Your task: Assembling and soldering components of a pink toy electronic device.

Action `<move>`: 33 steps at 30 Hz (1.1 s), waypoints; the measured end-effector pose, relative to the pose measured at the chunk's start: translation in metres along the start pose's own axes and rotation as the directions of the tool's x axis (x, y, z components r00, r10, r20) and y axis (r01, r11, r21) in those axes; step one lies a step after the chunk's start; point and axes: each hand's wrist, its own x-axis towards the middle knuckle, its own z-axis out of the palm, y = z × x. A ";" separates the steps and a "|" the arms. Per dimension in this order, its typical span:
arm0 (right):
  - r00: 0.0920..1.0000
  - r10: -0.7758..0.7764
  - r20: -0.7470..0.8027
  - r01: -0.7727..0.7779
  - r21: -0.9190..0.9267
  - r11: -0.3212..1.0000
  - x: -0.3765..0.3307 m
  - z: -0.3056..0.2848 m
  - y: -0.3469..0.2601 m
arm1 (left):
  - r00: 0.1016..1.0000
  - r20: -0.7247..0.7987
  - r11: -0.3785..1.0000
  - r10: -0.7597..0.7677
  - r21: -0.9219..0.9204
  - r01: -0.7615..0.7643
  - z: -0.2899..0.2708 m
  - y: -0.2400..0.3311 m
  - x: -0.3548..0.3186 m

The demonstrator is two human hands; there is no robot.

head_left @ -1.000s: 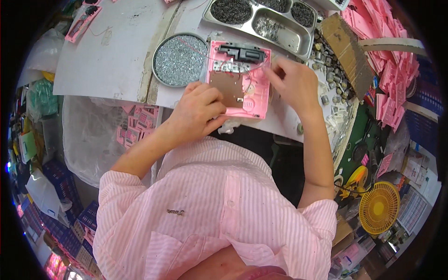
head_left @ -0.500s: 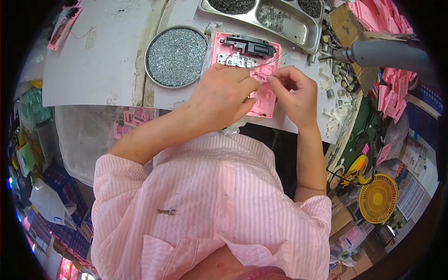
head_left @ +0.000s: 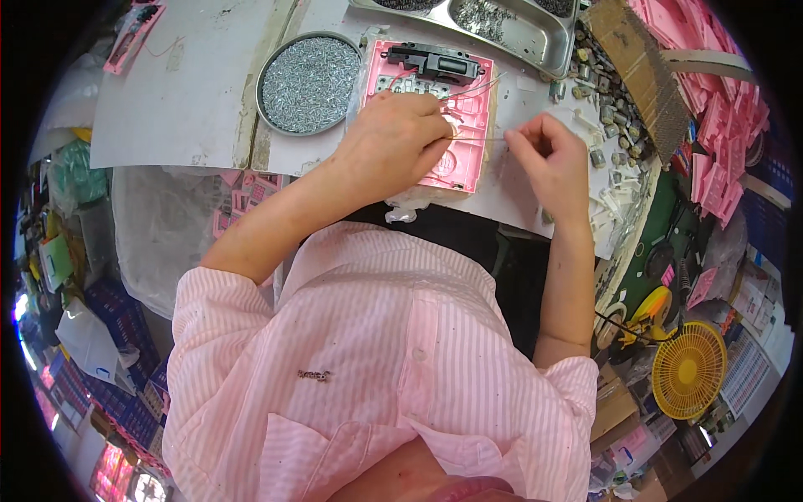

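We judge a wiring step under way: left hand (head_left: 400,140) fingers pinched on the pink tray (head_left: 435,113), right hand (head_left: 548,159) fingertips clamped on 1 thin wire (head_left: 481,136); next needs precise seating.

Bright, even light; fisheye bending, dark rim.

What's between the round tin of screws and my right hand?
In the head view, the pink plastic housing with your left hand resting on it lies between the round tin and right hand.

round dish (head_left: 308,84) left of tray (head_left: 435,117), hands (head_left: 401,138) on tray
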 end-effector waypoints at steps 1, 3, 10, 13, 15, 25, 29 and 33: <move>0.997 -0.078 -0.016 0.078 -0.032 0.996 -0.014 0.001 -0.001 | 1.000 -0.009 0.999 0.017 -0.041 -0.018 0.000 -0.004 -0.002; 0.972 -0.232 -0.039 0.227 -0.102 0.969 -0.043 0.003 -0.002 | 0.994 -0.089 0.986 -0.059 -0.161 0.044 0.001 -0.002 -0.004; 0.755 -0.635 0.163 0.648 -0.047 0.760 -0.053 0.034 -0.025 | 0.921 0.102 0.926 0.377 -0.004 -0.378 -0.012 0.021 -0.041; 0.763 -0.578 0.289 0.635 -0.173 0.753 -0.035 0.037 -0.023 | 0.931 -0.044 0.932 0.363 0.005 -0.364 -0.009 0.019 -0.051; 0.741 -0.601 0.298 0.664 -0.200 0.720 -0.035 0.043 -0.009 | 0.943 -0.106 0.948 0.317 0.008 -0.318 -0.011 0.015 -0.058; 0.808 -0.570 0.146 0.561 -0.483 0.672 -0.048 0.073 -0.040 | 0.939 -0.206 0.960 -0.276 -0.112 0.258 -0.020 0.001 -0.093; 0.783 -0.617 0.085 0.566 -0.510 0.648 -0.048 0.119 -0.044 | 0.960 -0.027 0.960 -0.277 0.023 0.278 -0.017 0.016 -0.109; 0.813 -0.577 0.072 0.530 -0.499 0.685 -0.046 0.124 -0.047 | 0.945 0.248 0.977 -0.211 0.040 0.208 -0.024 0.020 -0.118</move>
